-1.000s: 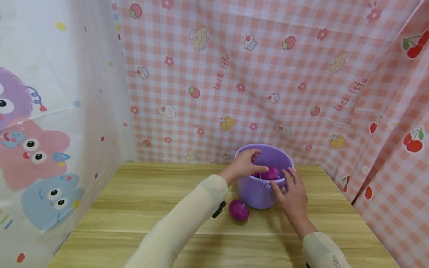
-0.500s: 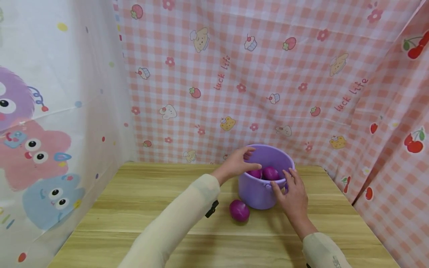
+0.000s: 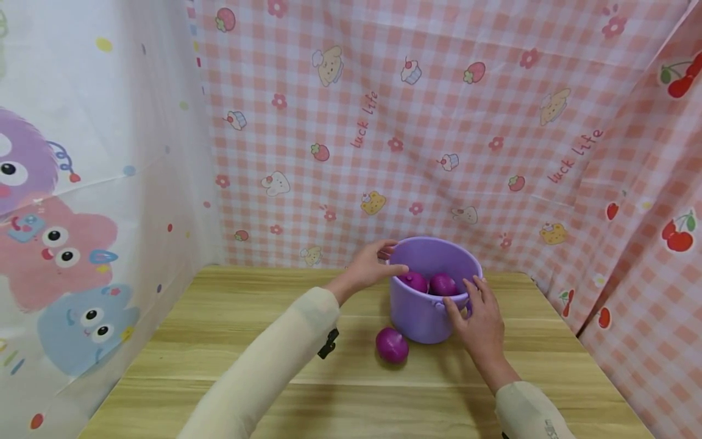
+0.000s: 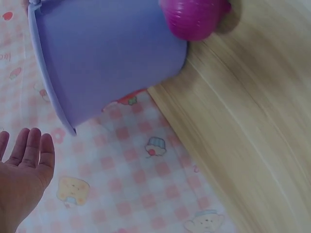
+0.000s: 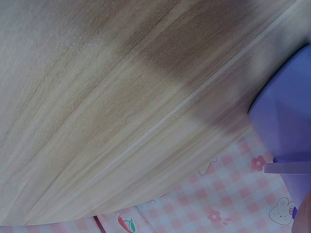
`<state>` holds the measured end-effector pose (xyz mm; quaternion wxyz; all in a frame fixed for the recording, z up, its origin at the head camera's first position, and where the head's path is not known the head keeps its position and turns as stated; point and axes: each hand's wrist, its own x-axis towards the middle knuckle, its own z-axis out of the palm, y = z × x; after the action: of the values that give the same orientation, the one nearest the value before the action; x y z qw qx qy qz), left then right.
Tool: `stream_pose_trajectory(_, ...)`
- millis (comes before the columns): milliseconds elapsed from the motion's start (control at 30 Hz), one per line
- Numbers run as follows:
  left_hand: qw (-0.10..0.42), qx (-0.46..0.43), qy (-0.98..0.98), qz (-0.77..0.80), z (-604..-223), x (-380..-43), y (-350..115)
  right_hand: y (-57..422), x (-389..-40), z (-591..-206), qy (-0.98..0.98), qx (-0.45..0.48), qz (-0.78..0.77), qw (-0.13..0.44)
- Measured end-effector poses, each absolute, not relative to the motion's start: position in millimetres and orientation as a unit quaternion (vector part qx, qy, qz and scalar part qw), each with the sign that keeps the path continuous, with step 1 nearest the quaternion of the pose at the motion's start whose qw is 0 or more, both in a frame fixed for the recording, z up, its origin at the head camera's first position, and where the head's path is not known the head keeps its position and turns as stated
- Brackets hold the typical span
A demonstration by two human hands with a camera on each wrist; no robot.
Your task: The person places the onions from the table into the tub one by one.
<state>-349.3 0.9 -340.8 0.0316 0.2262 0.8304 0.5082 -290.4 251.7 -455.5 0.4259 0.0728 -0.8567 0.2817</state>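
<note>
The purple bucket [image 3: 419, 317] stands upright at the right rear of the table. Two red onions, a left one [image 3: 415, 282] and a right one [image 3: 443, 285], lie inside it. Another red onion [image 3: 392, 346] sits on the table just in front of the bucket; the left wrist view shows it too. At the bucket's left rim is my left hand [image 3: 370, 265], its fingers loosely extended and holding nothing; in the left wrist view the hand [image 4: 24, 174] appears apart from the bucket. My right hand [image 3: 481, 323] holds the bucket's right front rim, thumb outside at the front.
The wooden table [image 3: 230, 341] runs back to a pink checked cloth [image 3: 307, 122] hanging just behind the bucket. A white printed cloth [image 3: 159, 122] hangs on the left, and more patterned cloth [image 3: 647, 292] on the right.
My left hand has drawn out from over the bucket to its left rim, uncovering the two red onions inside. The right hand, the bucket and the onion on the table stay put.
</note>
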Motion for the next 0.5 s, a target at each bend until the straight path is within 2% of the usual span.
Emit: stream_pose_trajectory(500, 0.001, 0.206, 0.839, 0.503, -361, -350, -41, 252, -291, -456, -0.858, 0.069, 0.285, 0.421)
